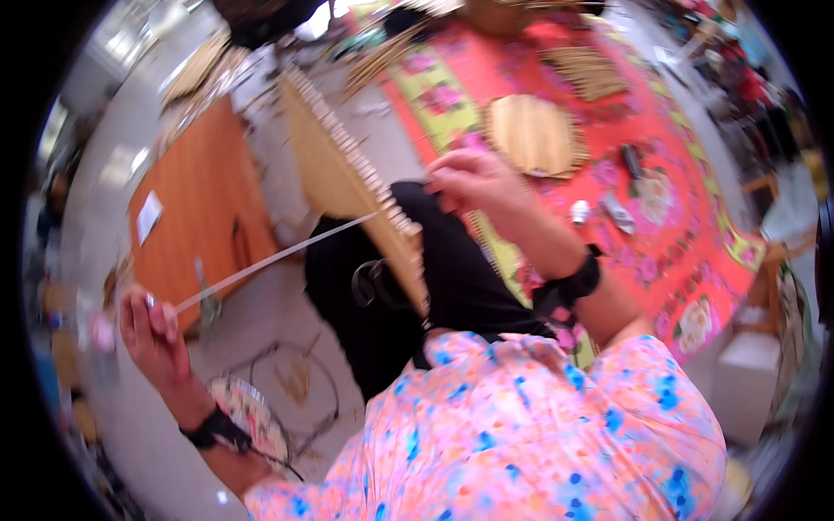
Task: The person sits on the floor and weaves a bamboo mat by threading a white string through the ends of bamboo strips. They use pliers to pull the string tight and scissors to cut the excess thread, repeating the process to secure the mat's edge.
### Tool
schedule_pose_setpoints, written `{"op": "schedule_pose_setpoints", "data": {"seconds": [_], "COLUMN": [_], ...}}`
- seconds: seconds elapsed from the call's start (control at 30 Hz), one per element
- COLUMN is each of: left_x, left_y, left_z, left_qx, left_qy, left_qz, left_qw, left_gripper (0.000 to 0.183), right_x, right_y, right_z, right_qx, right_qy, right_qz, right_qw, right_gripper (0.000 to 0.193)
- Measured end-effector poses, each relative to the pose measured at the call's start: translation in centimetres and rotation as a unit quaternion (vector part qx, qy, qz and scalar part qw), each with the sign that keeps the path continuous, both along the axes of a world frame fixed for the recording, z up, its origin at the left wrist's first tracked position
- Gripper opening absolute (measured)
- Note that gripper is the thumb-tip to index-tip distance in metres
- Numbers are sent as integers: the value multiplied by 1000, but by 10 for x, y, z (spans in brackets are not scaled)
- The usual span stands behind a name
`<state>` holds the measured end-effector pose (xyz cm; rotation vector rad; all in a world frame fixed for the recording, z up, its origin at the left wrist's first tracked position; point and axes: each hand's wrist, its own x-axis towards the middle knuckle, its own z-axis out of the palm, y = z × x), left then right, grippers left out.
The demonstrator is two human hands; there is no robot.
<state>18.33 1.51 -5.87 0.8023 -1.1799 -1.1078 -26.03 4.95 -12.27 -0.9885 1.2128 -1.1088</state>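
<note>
A flat tan panel (334, 165) stands edge-up across my lap, with white wraps spaced along its long edge. From that edge a narrow white strip (278, 256) runs taut down to the left. My left hand (156, 334) is closed on the strip's far end, out at the left. On the other side of the panel, my right hand (478, 187) hovers above my lap, apart from the panel. Its fingers are curled in and slightly blurred; whether anything small is pinched in them is hidden.
A red flowered cloth (625, 252) on the right bears a stack of tan panels (534, 135), a bundle of sticks (584, 71) and a dark-handled tool (632, 161). An orange-brown wooden board (200, 195) lies at left. A looped cable (334, 391) lies on the floor.
</note>
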Motion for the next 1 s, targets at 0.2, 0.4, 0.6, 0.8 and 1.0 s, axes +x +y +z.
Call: {"op": "schedule_pose_setpoints", "data": {"seconds": [0.2,0.4,0.6,0.8,1.0], "left_x": [266,305,-11,-190,-233], "left_y": [21,65,42,26,24], "left_z": [57,31,-40,-53,-67], "left_qx": [-36,69,87,135,140], "left_qy": [143,-136,-246,-214,-265], "left_qz": [92,500,126,-78,-46], "left_qw": [985,852,957,964,953], "left_gripper": [16,11,5,25,17], "right_x": [-15,-14,25,29,7], "right_y": [8,15,17,10,16], "right_z": [-18,-29,-22,-24,-34], "right_qx": [22,-43,37,53,102], "right_qy": [-32,32,-77,-159,-325], "right_qz": [6,37,63,99,161], "right_qw": [999,998,994,981,926], "right_gripper": [14,19,32,15,11]}}
